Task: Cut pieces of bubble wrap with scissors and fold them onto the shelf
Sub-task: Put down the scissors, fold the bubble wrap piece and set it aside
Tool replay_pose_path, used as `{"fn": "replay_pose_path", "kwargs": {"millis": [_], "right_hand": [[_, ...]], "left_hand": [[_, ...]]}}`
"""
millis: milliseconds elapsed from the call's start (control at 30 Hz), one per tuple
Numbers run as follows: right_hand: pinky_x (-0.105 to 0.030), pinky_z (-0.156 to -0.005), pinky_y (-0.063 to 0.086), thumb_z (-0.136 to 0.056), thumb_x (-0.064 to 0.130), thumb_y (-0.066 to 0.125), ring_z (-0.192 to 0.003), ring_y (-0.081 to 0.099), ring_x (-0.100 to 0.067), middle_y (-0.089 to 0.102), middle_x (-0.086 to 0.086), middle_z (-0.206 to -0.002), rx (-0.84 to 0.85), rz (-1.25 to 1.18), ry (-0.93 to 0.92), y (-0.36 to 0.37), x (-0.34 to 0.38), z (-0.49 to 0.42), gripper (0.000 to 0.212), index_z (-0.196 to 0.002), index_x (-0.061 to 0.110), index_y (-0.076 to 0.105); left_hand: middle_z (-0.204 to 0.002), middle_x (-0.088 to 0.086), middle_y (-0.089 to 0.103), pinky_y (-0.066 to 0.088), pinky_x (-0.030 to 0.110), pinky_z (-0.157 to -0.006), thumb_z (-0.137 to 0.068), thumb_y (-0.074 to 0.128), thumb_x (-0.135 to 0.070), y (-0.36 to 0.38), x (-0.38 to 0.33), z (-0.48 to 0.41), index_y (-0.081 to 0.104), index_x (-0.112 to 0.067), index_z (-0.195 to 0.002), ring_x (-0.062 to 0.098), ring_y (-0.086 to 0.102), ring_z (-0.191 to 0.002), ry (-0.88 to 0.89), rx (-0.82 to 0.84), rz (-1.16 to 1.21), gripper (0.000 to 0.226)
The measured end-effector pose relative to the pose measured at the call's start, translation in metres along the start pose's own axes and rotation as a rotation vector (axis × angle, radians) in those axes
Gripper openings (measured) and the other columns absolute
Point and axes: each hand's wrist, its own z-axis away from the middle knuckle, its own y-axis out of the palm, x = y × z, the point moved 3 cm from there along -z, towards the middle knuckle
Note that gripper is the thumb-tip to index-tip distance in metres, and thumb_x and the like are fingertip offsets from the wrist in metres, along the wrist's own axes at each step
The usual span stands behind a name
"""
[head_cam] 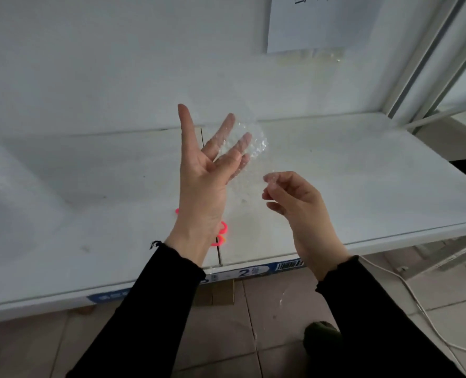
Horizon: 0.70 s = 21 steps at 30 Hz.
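Observation:
A clear piece of bubble wrap [253, 148] hangs in the air above the white shelf [362, 173]. My left hand [207, 170] is raised with its fingers spread and straight, and the wrap lies over the fingertips. My right hand [294, 203] pinches the wrap's lower right edge between thumb and fingers. Scissors with pink handles [222, 233] lie on the shelf, mostly hidden under my left wrist.
More bubble wrap [319, 61] lies at the back right of the shelf under a paper sheet [321, 23] on the wall. A large roll or sheet of wrap [8, 186] covers the shelf's left. A labelled box [248, 272] and a white cable [417, 301] are below.

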Motion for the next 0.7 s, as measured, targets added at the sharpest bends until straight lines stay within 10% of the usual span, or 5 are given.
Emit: {"fn": "replay_pose_path", "kwargs": {"millis": [433, 633, 700], "right_hand": [[-0.031, -0.06, 0.02, -0.1, 0.013, 0.043, -0.067, 0.022, -0.018, 0.036, 0.0, -0.075, 0.121, -0.083, 0.014, 0.012, 0.002, -0.001, 0.032, -0.102, 0.011, 0.074], [-0.036, -0.062, 0.024, -0.102, 0.024, 0.055, -0.069, 0.028, -0.024, 0.058, -0.021, -0.092, 0.113, 0.028, -0.114, 0.018, 0.007, 0.004, 0.027, -0.083, 0.029, 0.073], [-0.031, -0.063, 0.031, -0.104, 0.022, 0.051, -0.068, 0.035, -0.014, 0.064, -0.002, -0.087, 0.11, 0.017, -0.083, 0.017, 0.006, 0.005, 0.033, -0.085, 0.027, 0.076]], "left_hand": [[-0.13, 0.007, 0.068, 0.052, 0.038, -0.104, -0.092, 0.062, 0.007, -0.016, 0.002, -0.005, 0.009, -0.034, -0.16, 0.022, 0.068, -0.117, -0.092, -0.147, 0.162, 0.094], [-0.132, 0.01, 0.067, 0.057, 0.032, -0.091, -0.095, 0.049, 0.013, -0.02, 0.009, -0.006, 0.018, -0.032, -0.159, 0.025, 0.069, -0.114, -0.138, -0.139, 0.246, 0.083], [-0.136, 0.007, 0.064, 0.057, 0.033, -0.094, -0.095, 0.05, 0.013, -0.02, 0.008, -0.006, 0.019, -0.034, -0.159, 0.024, 0.069, -0.115, -0.124, -0.144, 0.224, 0.085]]}}
